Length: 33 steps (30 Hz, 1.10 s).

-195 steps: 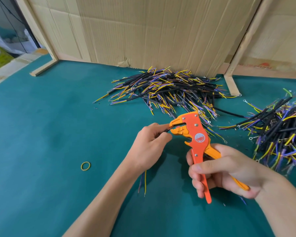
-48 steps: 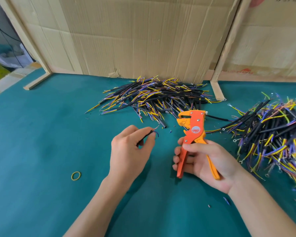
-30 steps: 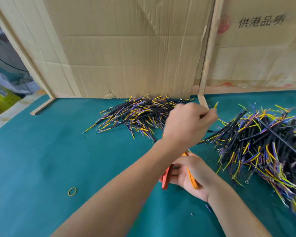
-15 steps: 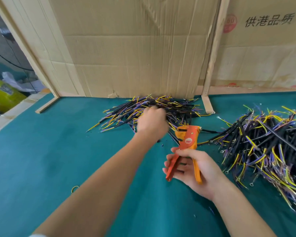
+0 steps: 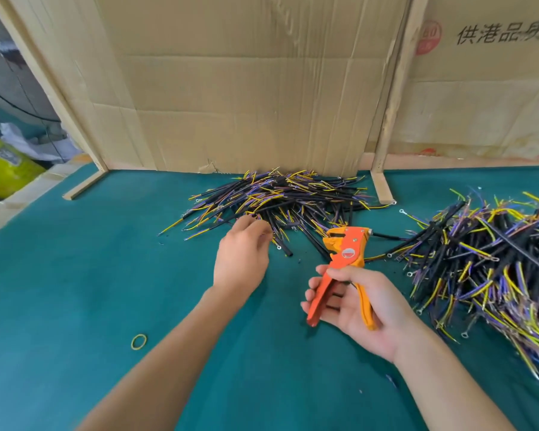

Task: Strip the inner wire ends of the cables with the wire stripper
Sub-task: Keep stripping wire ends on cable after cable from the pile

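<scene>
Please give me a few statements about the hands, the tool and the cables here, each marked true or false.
1. The right hand holds the orange wire stripper. True.
2. The left hand lies flat on the table, far from any cables. False: it reaches to the near edge of the middle cable pile.
3. A yellow rubber band lies on the green mat. True.
4. There is only one cable pile. False: a second pile lies to the right.
</scene>
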Each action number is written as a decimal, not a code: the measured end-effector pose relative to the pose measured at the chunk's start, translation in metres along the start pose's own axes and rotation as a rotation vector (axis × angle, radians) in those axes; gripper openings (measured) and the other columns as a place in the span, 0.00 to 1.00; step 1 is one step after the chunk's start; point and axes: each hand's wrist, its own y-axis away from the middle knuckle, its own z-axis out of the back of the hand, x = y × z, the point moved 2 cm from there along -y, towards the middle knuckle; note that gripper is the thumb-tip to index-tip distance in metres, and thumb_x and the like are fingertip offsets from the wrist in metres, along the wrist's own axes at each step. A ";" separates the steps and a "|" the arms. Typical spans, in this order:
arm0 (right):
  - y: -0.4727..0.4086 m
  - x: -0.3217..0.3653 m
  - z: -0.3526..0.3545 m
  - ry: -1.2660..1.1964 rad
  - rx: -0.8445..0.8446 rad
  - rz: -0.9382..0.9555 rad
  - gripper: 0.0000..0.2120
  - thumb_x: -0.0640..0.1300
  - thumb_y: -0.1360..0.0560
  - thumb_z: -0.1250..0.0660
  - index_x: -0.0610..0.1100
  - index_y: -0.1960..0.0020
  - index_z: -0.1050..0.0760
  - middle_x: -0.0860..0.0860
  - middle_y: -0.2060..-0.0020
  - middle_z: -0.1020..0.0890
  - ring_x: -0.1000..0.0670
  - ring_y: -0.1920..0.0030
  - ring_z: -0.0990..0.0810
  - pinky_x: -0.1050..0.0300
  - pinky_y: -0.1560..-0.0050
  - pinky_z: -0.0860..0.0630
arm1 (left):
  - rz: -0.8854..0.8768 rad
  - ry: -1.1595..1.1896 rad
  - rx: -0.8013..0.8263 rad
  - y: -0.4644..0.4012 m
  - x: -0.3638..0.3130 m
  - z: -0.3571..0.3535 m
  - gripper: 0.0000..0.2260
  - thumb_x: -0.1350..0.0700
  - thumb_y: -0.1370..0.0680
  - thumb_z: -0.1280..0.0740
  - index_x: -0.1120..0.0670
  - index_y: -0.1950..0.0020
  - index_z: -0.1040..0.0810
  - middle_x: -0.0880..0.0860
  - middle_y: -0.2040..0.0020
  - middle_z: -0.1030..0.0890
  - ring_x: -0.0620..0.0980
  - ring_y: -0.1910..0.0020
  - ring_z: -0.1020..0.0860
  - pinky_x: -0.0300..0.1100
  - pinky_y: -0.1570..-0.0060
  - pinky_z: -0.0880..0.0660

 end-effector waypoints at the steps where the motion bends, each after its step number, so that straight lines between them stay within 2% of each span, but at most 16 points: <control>1: -0.001 -0.001 0.000 -0.001 0.003 0.000 0.25 0.35 0.38 0.25 0.35 0.42 0.26 0.35 0.57 0.19 0.36 0.60 0.18 0.39 0.54 0.18 | -0.014 0.065 -0.055 0.008 -0.004 0.005 0.03 0.61 0.21 0.31 0.55 0.51 0.17 0.50 0.51 0.20 0.52 0.57 0.22 0.50 0.54 0.23; 3: -0.003 -0.002 0.002 0.013 0.001 0.003 0.22 0.36 0.34 0.28 0.35 0.41 0.26 0.33 0.54 0.18 0.36 0.60 0.18 0.40 0.55 0.17 | -0.081 0.183 -0.117 0.030 -0.015 0.013 0.03 0.62 0.22 0.31 0.55 0.52 0.18 0.48 0.53 0.19 0.46 0.57 0.22 0.45 0.54 0.22; 6: -0.002 -0.002 0.004 0.085 0.058 0.010 0.20 0.38 0.30 0.29 0.35 0.40 0.24 0.31 0.43 0.18 0.37 0.58 0.17 0.41 0.52 0.17 | -0.229 0.290 -0.089 0.071 -0.030 0.016 0.04 0.62 0.23 0.31 0.55 0.52 0.18 0.46 0.50 0.19 0.41 0.55 0.21 0.33 0.52 0.24; 9: 0.001 0.000 0.008 0.157 0.127 0.000 0.21 0.41 0.29 0.30 0.34 0.38 0.23 0.33 0.38 0.20 0.38 0.56 0.18 0.42 0.51 0.18 | -0.293 0.349 -0.011 0.097 -0.037 0.013 0.05 0.61 0.25 0.32 0.55 0.50 0.18 0.46 0.46 0.18 0.41 0.51 0.20 0.36 0.49 0.23; 14: 0.004 0.005 0.014 0.227 0.228 -0.020 0.27 0.43 0.28 0.29 0.34 0.32 0.25 0.36 0.32 0.23 0.40 0.58 0.21 0.41 0.51 0.20 | -0.390 0.383 0.065 0.099 -0.044 0.018 0.07 0.64 0.31 0.30 0.54 0.56 0.21 0.48 0.48 0.18 0.46 0.50 0.19 0.39 0.49 0.23; 17: 0.003 0.009 0.015 0.249 0.269 0.010 0.31 0.45 0.29 0.26 0.34 0.30 0.27 0.38 0.29 0.26 0.41 0.58 0.21 0.42 0.50 0.21 | -0.446 0.372 0.079 0.102 -0.048 0.017 0.02 0.62 0.29 0.30 0.57 0.60 0.21 0.50 0.48 0.18 0.49 0.52 0.19 0.39 0.51 0.22; 19: 0.002 0.014 0.016 0.249 0.288 0.044 0.33 0.46 0.30 0.25 0.35 0.29 0.28 0.40 0.27 0.27 0.42 0.57 0.21 0.43 0.50 0.21 | -0.425 0.321 0.037 0.102 -0.046 0.016 0.06 0.60 0.26 0.29 0.58 0.62 0.21 0.51 0.50 0.17 0.49 0.55 0.19 0.40 0.54 0.22; 22: -0.002 0.022 0.020 0.176 0.261 0.117 0.34 0.46 0.31 0.24 0.36 0.28 0.27 0.42 0.28 0.26 0.43 0.57 0.21 0.46 0.51 0.21 | -0.381 0.301 0.059 0.099 -0.042 0.013 0.08 0.59 0.25 0.27 0.58 0.63 0.20 0.49 0.51 0.17 0.48 0.57 0.19 0.39 0.56 0.22; 24: -0.003 0.027 0.024 0.131 0.247 0.158 0.30 0.45 0.28 0.30 0.37 0.28 0.27 0.42 0.27 0.26 0.44 0.57 0.21 0.48 0.51 0.20 | -0.408 0.285 0.109 0.100 -0.044 0.010 0.07 0.59 0.24 0.26 0.57 0.61 0.19 0.49 0.50 0.18 0.47 0.57 0.20 0.38 0.55 0.22; 26: -0.003 0.030 0.026 0.119 0.244 0.176 0.28 0.45 0.26 0.34 0.37 0.27 0.28 0.42 0.27 0.27 0.44 0.57 0.21 0.49 0.51 0.20 | -0.471 0.259 0.149 0.102 -0.045 0.007 0.02 0.60 0.24 0.26 0.56 0.56 0.18 0.49 0.49 0.18 0.48 0.56 0.20 0.38 0.53 0.23; 28: -0.004 0.030 0.028 0.116 0.225 0.189 0.29 0.44 0.27 0.34 0.37 0.27 0.28 0.42 0.28 0.26 0.44 0.57 0.20 0.48 0.51 0.20 | -0.510 0.240 0.174 0.102 -0.046 0.004 0.04 0.63 0.24 0.27 0.57 0.50 0.17 0.49 0.48 0.18 0.49 0.54 0.20 0.38 0.51 0.23; 31: -0.009 0.028 0.028 0.132 0.144 0.212 0.28 0.43 0.28 0.32 0.36 0.30 0.26 0.40 0.35 0.22 0.42 0.57 0.21 0.46 0.52 0.20 | -0.509 0.228 0.146 0.102 -0.045 0.003 0.05 0.64 0.24 0.28 0.57 0.49 0.17 0.49 0.46 0.17 0.49 0.53 0.19 0.37 0.50 0.23; 33: -0.010 0.028 0.028 0.147 0.066 0.232 0.28 0.42 0.30 0.31 0.36 0.31 0.24 0.40 0.41 0.21 0.41 0.58 0.21 0.45 0.53 0.19 | -0.444 0.229 0.100 0.102 -0.042 0.005 0.04 0.63 0.23 0.28 0.56 0.51 0.17 0.48 0.45 0.18 0.47 0.53 0.19 0.36 0.51 0.23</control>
